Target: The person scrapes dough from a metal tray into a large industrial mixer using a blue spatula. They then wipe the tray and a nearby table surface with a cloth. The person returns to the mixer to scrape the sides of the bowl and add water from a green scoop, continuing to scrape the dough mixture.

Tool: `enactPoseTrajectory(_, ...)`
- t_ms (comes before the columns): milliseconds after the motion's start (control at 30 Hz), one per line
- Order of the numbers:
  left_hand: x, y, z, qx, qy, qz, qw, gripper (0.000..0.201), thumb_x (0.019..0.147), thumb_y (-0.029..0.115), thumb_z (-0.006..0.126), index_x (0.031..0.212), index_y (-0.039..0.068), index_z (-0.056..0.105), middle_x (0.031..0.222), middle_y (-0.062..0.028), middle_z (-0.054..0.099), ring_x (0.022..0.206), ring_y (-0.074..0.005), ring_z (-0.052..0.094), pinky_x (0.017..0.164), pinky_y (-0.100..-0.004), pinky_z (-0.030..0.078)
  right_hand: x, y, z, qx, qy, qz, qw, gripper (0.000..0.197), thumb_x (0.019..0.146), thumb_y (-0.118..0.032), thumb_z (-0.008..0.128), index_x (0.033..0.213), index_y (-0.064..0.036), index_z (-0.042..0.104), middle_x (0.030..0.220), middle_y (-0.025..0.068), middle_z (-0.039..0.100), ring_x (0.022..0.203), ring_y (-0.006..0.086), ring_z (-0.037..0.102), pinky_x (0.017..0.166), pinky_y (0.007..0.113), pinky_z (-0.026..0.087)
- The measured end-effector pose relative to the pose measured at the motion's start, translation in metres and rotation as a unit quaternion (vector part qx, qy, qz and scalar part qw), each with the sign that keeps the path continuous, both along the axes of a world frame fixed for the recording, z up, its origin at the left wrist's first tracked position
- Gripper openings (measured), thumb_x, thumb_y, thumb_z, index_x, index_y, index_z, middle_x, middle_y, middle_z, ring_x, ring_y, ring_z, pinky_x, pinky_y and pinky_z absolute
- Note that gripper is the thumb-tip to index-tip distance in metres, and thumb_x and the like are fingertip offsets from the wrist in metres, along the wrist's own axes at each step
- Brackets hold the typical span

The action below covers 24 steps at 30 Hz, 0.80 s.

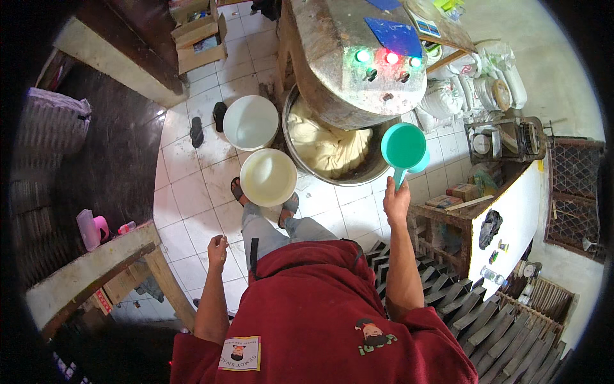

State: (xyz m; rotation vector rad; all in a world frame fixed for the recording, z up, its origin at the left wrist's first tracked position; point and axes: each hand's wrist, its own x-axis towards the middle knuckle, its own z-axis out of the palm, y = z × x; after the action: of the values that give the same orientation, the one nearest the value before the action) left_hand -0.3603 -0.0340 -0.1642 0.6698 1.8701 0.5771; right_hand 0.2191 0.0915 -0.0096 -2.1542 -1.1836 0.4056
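My right hand [396,201] is closed round the handle of a green plastic dipper [404,146], its bowl beside the right rim of a large metal mixing bowl [296,150]. Pale dough [329,144] lies folded in that bowl, beneath the worn mixer head [358,77] with its lit lamps. Part of another green piece shows behind the dipper. Down at my left side hangs my left hand [218,251], fingers curled in; whether anything is in them is hidden. Two white buckets stand left of the bowl, the nearer bucket [268,178] by my feet, the farther bucket [250,123] behind it.
Black sandals [196,132] lie on the tiled floor left of the buckets. A white-topped table [511,224] and stacked metal pans [486,326] stand at my right. Sacks [444,96] line the back right wall. A wooden-edged counter [96,278] is at the left.
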Motion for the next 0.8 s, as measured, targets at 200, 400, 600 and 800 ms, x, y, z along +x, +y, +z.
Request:
enactPoseTrajectory(200, -0.003, -0.017, -0.005, -0.047, -0.001, 0.025, 0.999, 0.043, 0.096, 0.029, 0.066, 0.121, -0.005, 0.061, 0.101, -0.0127, 0.066, 0.086, -0.019, 0.065, 0.076, -0.0317, 0.052, -0.009, 0.003, 0.005, -0.012, -0.055, 0.003, 0.998, 0.033, 0.101, -0.028, 0.058, 0.103, 0.005, 0.058, 0.065, 0.0107, 0.058, 0.057, 0.0207, 0.056, 0.055, 0.04, 0.044)
enactPoseTrajectory(400, 0.001, -0.012, -0.009, -0.021, -0.011, 0.037, 0.999, 0.044, 0.095, 0.032, 0.066, 0.121, -0.004, 0.061, 0.1, -0.0116, 0.066, 0.084, -0.0178, 0.064, 0.073, -0.0295, 0.051, -0.019, 0.007, 0.016, -0.081, 0.008, -0.02, 0.997, 0.034, 0.1, -0.028, 0.058, 0.104, 0.0059, 0.059, 0.073, 0.017, 0.061, 0.068, 0.0286, 0.06, 0.066, 0.045, 0.047)
enactPoseTrajectory(600, 0.011, 0.006, 0.0, -0.006, -0.012, 0.025, 1.0, 0.043, 0.096, 0.032, 0.066, 0.121, -0.003, 0.062, 0.096, -0.0092, 0.066, 0.082, -0.0156, 0.063, 0.068, -0.029, 0.049, -0.02, 0.005, 0.008, -0.085, -0.014, -0.022, 0.996, 0.034, 0.1, -0.028, 0.059, 0.105, 0.0053, 0.059, 0.078, 0.0202, 0.064, 0.072, 0.0331, 0.063, 0.068, 0.045, 0.048)
enactPoseTrajectory(800, 0.01, 0.011, 0.007, -0.018, -0.018, 0.016, 1.0, 0.043, 0.096, 0.031, 0.066, 0.12, -0.004, 0.062, 0.095, -0.0092, 0.066, 0.082, -0.0153, 0.063, 0.068, -0.0284, 0.048, -0.032, 0.005, 0.006, -0.065, -0.013, -0.023, 0.998, 0.041, 0.099, -0.029, 0.058, 0.105, 0.0111, 0.057, 0.089, 0.0337, 0.065, 0.09, 0.0505, 0.065, 0.076, 0.052, 0.049)
